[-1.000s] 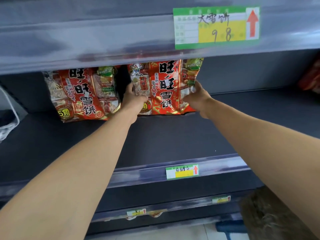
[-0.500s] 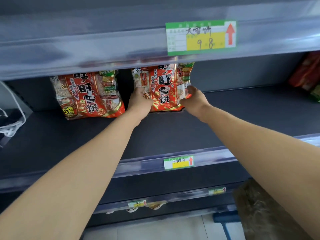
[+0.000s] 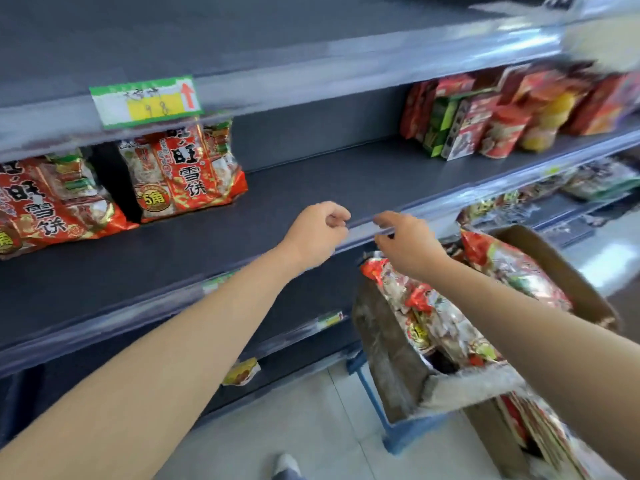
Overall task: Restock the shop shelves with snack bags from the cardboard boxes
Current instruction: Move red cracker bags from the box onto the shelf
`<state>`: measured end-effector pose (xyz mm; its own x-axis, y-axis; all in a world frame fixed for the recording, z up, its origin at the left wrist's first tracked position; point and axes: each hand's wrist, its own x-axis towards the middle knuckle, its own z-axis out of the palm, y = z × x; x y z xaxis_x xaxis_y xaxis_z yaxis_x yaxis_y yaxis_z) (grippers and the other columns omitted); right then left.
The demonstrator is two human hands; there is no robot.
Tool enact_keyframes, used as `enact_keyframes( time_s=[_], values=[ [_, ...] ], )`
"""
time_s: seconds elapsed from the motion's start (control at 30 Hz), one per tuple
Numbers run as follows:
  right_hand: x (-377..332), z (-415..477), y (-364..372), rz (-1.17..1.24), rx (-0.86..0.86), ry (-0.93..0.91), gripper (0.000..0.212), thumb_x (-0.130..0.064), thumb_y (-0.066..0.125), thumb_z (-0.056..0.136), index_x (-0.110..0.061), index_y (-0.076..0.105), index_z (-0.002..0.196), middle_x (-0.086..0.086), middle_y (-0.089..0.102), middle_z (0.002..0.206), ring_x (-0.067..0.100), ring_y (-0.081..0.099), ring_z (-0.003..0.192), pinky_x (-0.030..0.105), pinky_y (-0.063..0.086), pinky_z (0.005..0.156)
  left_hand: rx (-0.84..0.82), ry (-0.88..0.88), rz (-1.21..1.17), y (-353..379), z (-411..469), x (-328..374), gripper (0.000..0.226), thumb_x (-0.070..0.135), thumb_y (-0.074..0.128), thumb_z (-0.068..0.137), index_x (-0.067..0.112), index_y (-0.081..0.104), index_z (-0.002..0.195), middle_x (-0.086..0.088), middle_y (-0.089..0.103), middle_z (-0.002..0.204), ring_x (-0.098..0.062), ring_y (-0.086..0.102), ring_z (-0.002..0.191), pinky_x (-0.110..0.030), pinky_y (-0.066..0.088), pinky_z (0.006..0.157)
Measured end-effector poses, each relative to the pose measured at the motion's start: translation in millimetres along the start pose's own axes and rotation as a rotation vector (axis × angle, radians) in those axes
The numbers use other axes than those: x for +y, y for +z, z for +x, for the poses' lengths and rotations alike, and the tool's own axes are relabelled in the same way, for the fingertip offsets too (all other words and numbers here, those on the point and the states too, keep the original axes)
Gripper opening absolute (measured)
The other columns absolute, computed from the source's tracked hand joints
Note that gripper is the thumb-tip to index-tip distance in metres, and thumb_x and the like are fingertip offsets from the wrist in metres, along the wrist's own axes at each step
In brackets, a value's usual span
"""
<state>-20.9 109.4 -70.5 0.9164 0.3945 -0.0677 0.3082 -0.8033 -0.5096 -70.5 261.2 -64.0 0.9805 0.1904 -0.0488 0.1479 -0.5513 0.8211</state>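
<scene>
Both empty, left hand (image 3: 317, 233) and right hand (image 3: 408, 245) hover by the shelf edge (image 3: 450, 201), fingers loosely curled; bags (image 3: 436, 317) in the box (image 3: 388, 358) are blurred, leftmost bag (image 3: 41, 206) cut off.

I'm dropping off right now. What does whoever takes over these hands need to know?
Left hand: empty, fingers loosely curled, over the shelf front edge.
Right hand: empty, fingers relaxed, just above the box.
Done: two snack bags stand at the shelf's back left, the inner bag and the outer bag.
Left: the shelf is bare to their right as far as the other goods. The box, lower right, holds more boxed bags. The likely next move is to lift one and set it beside the inner bag.
</scene>
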Motion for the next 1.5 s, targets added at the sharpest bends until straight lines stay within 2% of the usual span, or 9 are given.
enact_keyframes(
  time_s=[0.2, 0.33, 0.53, 0.67, 0.8, 1.07, 1.2, 1.33, 1.5],
  values=[
    [116, -59, -73, 0.002, 0.123, 0.255, 0.030, -0.015, 0.053, 0.091, -0.009, 0.063, 0.119, 0.017, 0.065, 0.120, 0.034, 0.060, 0.107, 0.035, 0.047, 0.088, -0.266, -0.021, 0.030, 117, -5, 73, 0.030, 0.012, 0.057, 0.092, 0.008, 0.059, 0.122, -0.007, 0.059, 0.124, -0.021, 0.055, 0.114, -0.026, 0.042, 0.086],
    [178, -77, -93, -0.031, 0.049, 0.390, 0.041, -0.018, 0.054, 0.092, -0.008, 0.053, 0.133, 0.013, 0.056, 0.134, 0.030, 0.055, 0.118, 0.030, 0.044, 0.090, -0.351, -0.129, 0.046, 173, -1, 91, 0.032, 0.011, 0.058, 0.091, 0.006, 0.058, 0.123, -0.008, 0.057, 0.128, -0.024, 0.054, 0.116, -0.028, 0.043, 0.090],
    [235, -79, -95, -0.042, -0.075, 0.505, 0.033, -0.018, 0.050, 0.094, -0.003, 0.056, 0.123, 0.015, 0.061, 0.122, 0.030, 0.059, 0.108, 0.035, 0.049, 0.085, -0.400, -0.296, -0.035, 226, 10, 97, 0.032, 0.011, 0.058, 0.091, 0.004, 0.057, 0.123, -0.016, 0.060, 0.115, -0.027, 0.059, 0.101, -0.039, 0.050, 0.090],
    [261, -72, -93, 0.036, -0.122, 0.577, 0.037, -0.016, 0.047, 0.096, -0.002, 0.050, 0.131, 0.016, 0.056, 0.128, 0.030, 0.056, 0.113, 0.031, 0.047, 0.083, -0.370, -0.413, -0.116, 259, 22, 103, 0.009, 0.012, 0.061, 0.091, 0.012, 0.052, 0.089, -0.012, 0.051, 0.093, -0.025, 0.052, 0.090, -0.035, 0.046, 0.079],
    [284, -66, -92, 0.088, -0.156, 0.630, 0.043, -0.018, 0.044, 0.099, -0.004, 0.041, 0.139, 0.014, 0.048, 0.138, 0.028, 0.050, 0.122, 0.033, 0.044, 0.096, -0.316, -0.495, -0.169, 293, 37, 108, 0.047, 0.019, 0.065, 0.090, 0.003, 0.044, 0.129, -0.014, 0.052, 0.128, -0.030, 0.052, 0.119, -0.041, 0.046, 0.101],
    [319, -48, -84, 0.248, -0.147, 0.717, 0.041, -0.008, 0.036, 0.099, -0.003, 0.038, 0.140, 0.014, 0.046, 0.140, 0.028, 0.047, 0.124, 0.033, 0.042, 0.095, -0.225, -0.605, -0.122, 334, 73, 98, 0.085, 0.043, 0.078, 0.071, 0.007, 0.038, 0.137, -0.013, 0.047, 0.138, -0.033, 0.046, 0.124, -0.047, 0.045, 0.100],
    [340, -35, -73, 0.483, -0.162, 0.845, 0.029, -0.014, 0.038, 0.099, -0.002, 0.050, 0.123, 0.010, 0.057, 0.108, 0.020, 0.054, 0.088, 0.034, 0.048, 0.083, -0.220, -0.604, -0.105, 340, 84, 91, 0.095, 0.047, 0.083, 0.061, 0.006, 0.041, 0.136, -0.011, 0.048, 0.138, -0.032, 0.044, 0.127, -0.048, 0.044, 0.101],
    [346, -24, -71, 0.626, -0.193, 0.922, 0.015, -0.022, 0.046, 0.099, -0.009, 0.053, 0.095, 0.005, 0.061, 0.089, 0.015, 0.060, 0.074, 0.032, 0.055, 0.080, -0.213, -0.608, -0.141, 340, 88, 93, 0.089, 0.032, 0.085, 0.063, 0.005, 0.041, 0.135, -0.012, 0.052, 0.133, -0.030, 0.053, 0.117, -0.038, 0.046, 0.098],
    [350, -21, -77, 0.573, -0.231, 0.878, 0.013, -0.022, 0.051, 0.096, -0.009, 0.053, 0.099, 0.006, 0.058, 0.101, 0.023, 0.062, 0.093, 0.037, 0.058, 0.081, -0.234, -0.555, -0.206, 343, 85, 103, 0.094, 0.011, 0.070, 0.082, 0.009, 0.003, 0.149, -0.013, 0.035, 0.147, -0.030, 0.042, 0.129, -0.034, 0.038, 0.095]
  ],
)
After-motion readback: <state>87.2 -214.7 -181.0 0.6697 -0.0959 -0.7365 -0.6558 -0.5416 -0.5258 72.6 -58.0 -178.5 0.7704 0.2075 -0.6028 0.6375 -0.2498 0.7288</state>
